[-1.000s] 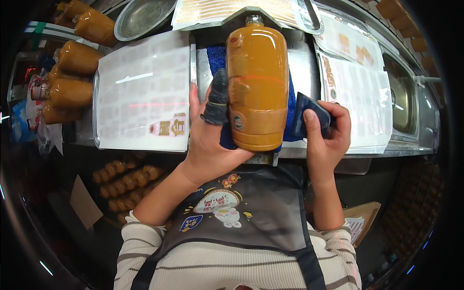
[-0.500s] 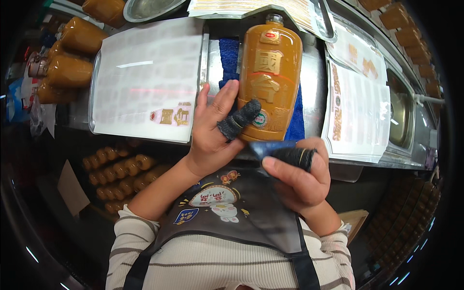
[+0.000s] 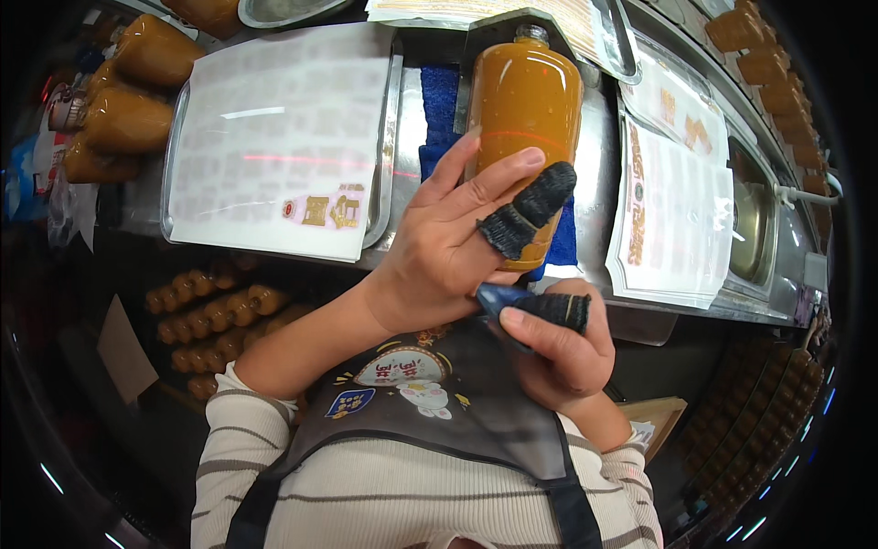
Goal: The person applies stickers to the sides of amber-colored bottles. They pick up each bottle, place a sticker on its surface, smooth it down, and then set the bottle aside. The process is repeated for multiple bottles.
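An amber-brown flat bottle (image 3: 528,101) lies with its capless-looking neck away from me, its plain, shiny face up. My left hand (image 3: 448,233) reaches over its lower half with fingers stretched and spread; a black cloth sleeve covers one finger. Close by the bottle's base, my right hand (image 3: 572,343) pinches a small blue scraper-like blade (image 3: 501,298) between thumb and fingers, and it too has a black finger sleeve. The left hand hides part of the bottle's lower end. Under the bottle shows a blue cloth (image 3: 440,105).
Left of the bottle, a white transfer sheet (image 3: 274,137) with one gold decal lies on a metal tray. More decal sheets (image 3: 677,215) are at the right, beside a sink (image 3: 754,220). Brown bottles (image 3: 128,119) stand far left, and others sit below the counter.
The bottle has turned over: gold raised characters faced up before, now the plain side does. My left hand has moved right across it. The right hand still holds the blue blade.
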`<move>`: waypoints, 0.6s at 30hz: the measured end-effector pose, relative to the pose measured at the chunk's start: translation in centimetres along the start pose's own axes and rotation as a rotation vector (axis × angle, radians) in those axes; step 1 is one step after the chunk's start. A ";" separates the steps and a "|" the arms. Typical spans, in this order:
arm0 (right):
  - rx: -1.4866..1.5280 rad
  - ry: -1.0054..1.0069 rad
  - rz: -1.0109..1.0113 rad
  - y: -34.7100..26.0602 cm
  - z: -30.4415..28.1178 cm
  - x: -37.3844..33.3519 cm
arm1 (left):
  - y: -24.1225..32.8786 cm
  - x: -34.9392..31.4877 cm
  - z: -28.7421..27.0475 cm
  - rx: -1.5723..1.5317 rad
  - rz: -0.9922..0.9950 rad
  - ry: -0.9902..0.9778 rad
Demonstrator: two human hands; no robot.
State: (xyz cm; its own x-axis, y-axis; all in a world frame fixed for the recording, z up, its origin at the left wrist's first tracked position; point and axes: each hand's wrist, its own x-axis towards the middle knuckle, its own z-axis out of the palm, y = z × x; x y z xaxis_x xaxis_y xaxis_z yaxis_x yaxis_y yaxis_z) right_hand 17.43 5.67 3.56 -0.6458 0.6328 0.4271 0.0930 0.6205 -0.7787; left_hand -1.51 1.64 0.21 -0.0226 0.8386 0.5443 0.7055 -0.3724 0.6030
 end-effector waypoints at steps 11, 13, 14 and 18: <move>-0.014 -0.017 -0.066 1.6 -0.8 -0.4 | -1.0 -2.6 1.1 -0.075 -0.227 0.091; 0.133 0.006 0.118 1.8 -1.7 -0.9 | -1.2 -3.2 0.6 -0.132 -0.332 0.011; 0.205 0.124 0.263 2.3 -1.6 -0.9 | -1.2 -3.7 0.4 -0.160 -0.390 -0.037; 0.734 0.269 0.692 4.6 -1.5 1.6 | -1.3 -3.1 -1.5 -0.226 -0.442 -0.146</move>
State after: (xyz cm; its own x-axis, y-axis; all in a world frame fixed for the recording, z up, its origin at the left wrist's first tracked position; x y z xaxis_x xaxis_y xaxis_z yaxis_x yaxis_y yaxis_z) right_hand 18.01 10.27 1.34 -0.4286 0.8809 -0.2009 -0.1626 -0.2939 -0.9419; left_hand -3.37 -1.09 -1.41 -0.1734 0.9760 0.1320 0.4797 -0.0334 0.8768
